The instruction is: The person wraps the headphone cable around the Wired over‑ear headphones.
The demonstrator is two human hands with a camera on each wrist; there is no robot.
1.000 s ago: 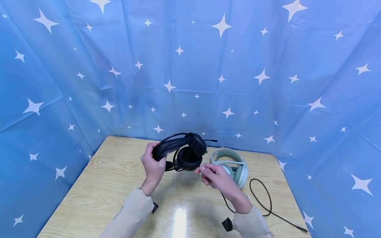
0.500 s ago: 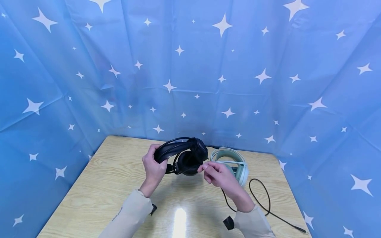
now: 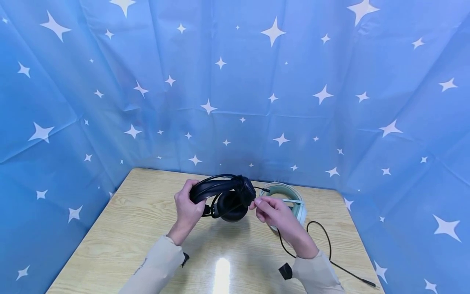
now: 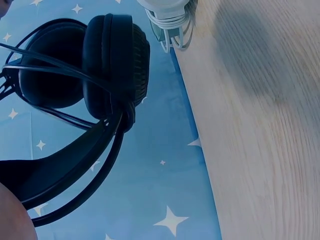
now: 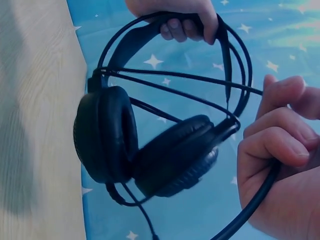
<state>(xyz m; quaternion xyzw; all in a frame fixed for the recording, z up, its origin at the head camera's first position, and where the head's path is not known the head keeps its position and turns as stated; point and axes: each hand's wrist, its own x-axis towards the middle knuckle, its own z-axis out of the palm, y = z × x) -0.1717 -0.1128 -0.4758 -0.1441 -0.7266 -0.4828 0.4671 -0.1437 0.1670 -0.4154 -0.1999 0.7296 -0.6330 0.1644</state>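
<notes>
My left hand (image 3: 189, 209) grips the padded headband of a black headset (image 3: 230, 205), holding it tilted over the table, ear cups toward the right. In the right wrist view both ear cups (image 5: 106, 135) hang below the band, and a thin microphone boom (image 5: 141, 210) sticks out underneath. The headset's black cable (image 5: 250, 205) crosses between the cups and the band. My right hand (image 3: 277, 213) pinches this cable between thumb and forefinger, its other fingers curled over the part running through the palm. In the left wrist view only a bit of the left hand (image 4: 15, 215) shows.
A pale green headset (image 3: 300, 214) stands on the wooden table (image 3: 121, 228) behind my right hand, its white cable (image 4: 172, 22) bundled. The black cable's loose length (image 3: 328, 241) loops over the table's right side. A blue star-patterned curtain (image 3: 235, 90) surrounds the table.
The black headset has sunk a little and turned slightly in my left hand. My right hand has moved a short way right with the cable, overlapping more of the pale green headset.
</notes>
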